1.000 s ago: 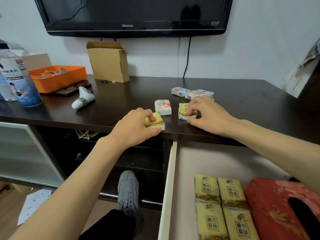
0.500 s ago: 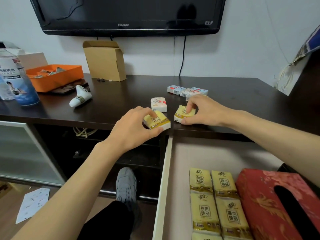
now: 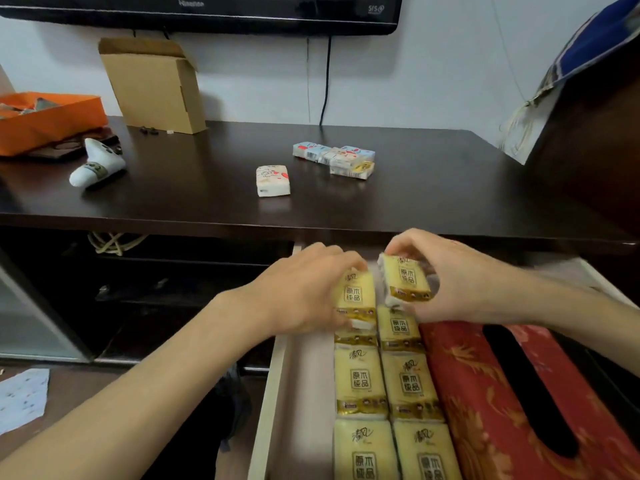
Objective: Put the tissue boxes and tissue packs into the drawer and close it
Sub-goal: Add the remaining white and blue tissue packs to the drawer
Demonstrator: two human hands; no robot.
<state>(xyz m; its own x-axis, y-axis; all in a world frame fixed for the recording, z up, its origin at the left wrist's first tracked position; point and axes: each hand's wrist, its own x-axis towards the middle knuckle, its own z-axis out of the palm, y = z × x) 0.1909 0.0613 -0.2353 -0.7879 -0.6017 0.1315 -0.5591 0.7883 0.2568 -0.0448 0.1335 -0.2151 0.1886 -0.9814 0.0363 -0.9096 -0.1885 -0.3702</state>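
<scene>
While the drawer (image 3: 298, 382) is standing pulled out under the dark tabletop (image 3: 433, 199), both hands are working over its far end. The left hand (image 3: 304, 292) is gripping a yellow tissue pack (image 3: 355, 294) by its edges — long axis running front to back, in line with the two rows of yellow packs (image 3: 384, 386) lying flat below. The right hand (image 3: 457, 282) is pinching a second yellow pack (image 3: 408, 277), tilted and raised slightly above the rows. A red tissue box (image 3: 485, 393) is lying lengthwise beside them. White patterned packs (image 3: 334, 159) are sitting on the tabletop — one single pack (image 3: 272, 180) apart.
</scene>
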